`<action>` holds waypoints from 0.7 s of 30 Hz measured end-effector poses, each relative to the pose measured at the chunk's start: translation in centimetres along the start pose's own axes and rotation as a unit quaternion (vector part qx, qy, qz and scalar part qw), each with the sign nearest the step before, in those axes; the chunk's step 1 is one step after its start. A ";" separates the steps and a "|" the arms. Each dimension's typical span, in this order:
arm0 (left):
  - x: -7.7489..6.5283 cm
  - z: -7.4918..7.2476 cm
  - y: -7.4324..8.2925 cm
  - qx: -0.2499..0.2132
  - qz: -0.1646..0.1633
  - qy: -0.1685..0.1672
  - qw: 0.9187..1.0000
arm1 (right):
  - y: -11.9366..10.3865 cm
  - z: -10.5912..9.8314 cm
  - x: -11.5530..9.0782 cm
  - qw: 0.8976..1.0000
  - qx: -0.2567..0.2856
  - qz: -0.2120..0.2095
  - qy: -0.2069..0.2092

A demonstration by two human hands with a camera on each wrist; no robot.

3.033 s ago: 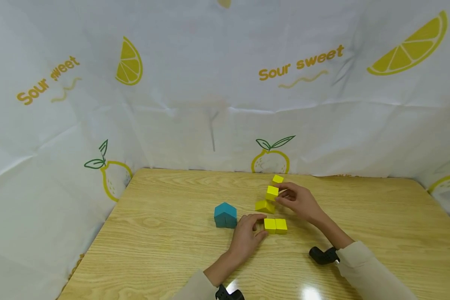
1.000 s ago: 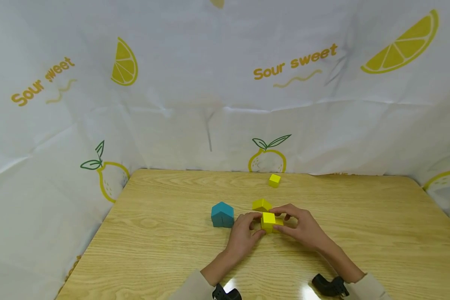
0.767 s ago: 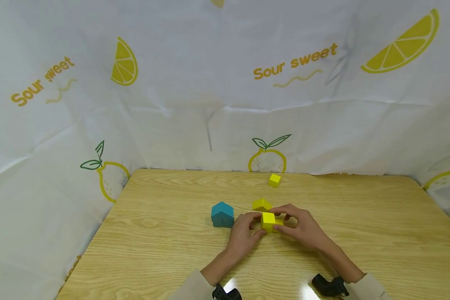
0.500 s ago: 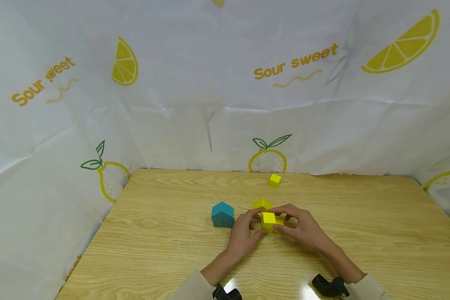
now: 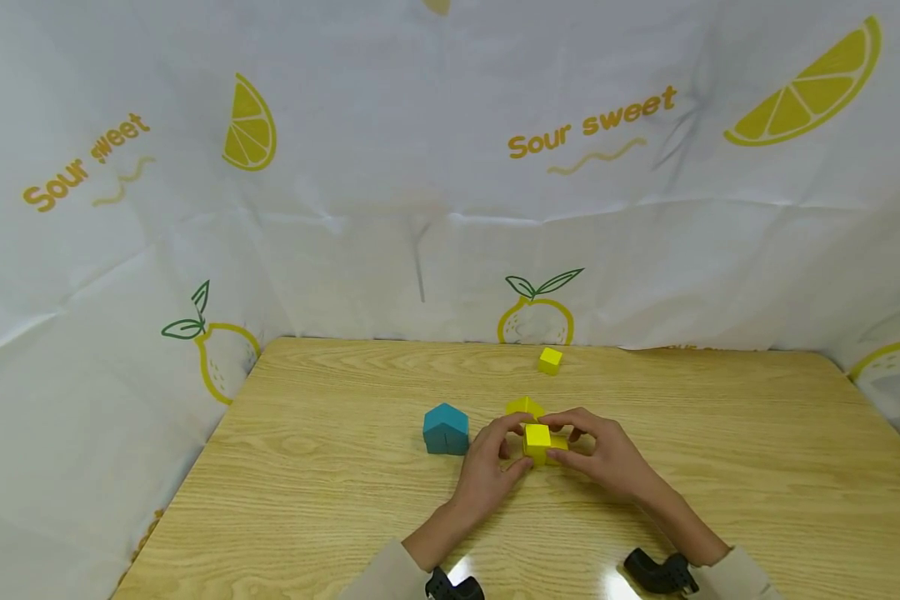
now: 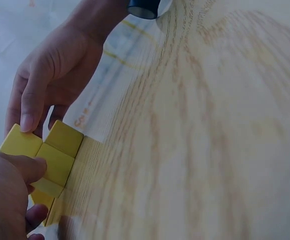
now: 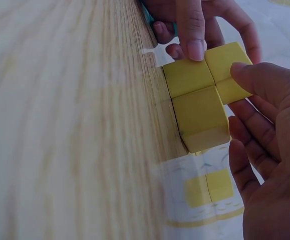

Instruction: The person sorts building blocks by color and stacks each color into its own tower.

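Note:
Two yellow cubes stand side by side on the table; the right one [image 7: 200,115] shows well in the right wrist view. A third yellow cube [image 5: 537,436] sits atop the left one [image 7: 185,77]. My right hand [image 5: 603,450] pinches this upper cube between thumb and fingers. From the left, my left hand [image 5: 487,471] holds the stack, its thumb on the lower left cube and its index finger reaching behind. Just behind lies a yellow triangular block [image 5: 522,406], partly hidden by fingers.
Left of my left hand stands a blue house-shaped group of blocks [image 5: 446,430]. Another yellow cube [image 5: 549,361] lies near the back edge of the wooden table [image 5: 330,500]. A white lemon-print cloth [image 5: 375,267] hangs behind.
My right hand has brought a yellow cube toward me and onto the left cube of the pair. My left index finger has since shifted slightly back along the stack.

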State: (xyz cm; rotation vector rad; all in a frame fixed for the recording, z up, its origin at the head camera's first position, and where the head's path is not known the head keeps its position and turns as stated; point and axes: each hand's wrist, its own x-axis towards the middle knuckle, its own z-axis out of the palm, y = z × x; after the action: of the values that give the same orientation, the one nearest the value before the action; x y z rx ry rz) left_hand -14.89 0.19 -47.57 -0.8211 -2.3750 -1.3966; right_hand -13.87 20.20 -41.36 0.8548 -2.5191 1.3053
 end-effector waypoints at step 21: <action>0.0 -0.1 -0.1 -0.011 0.026 0.003 1.000 | 2.4 0.6 -0.4 1.000 -0.001 0.001 -0.001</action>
State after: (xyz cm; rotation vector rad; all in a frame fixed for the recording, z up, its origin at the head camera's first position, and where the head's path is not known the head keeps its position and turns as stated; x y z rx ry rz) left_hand -14.93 0.09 -47.64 -0.8775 -2.3207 -1.4044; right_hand -14.82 20.92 -43.52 0.8542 -2.5223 1.3031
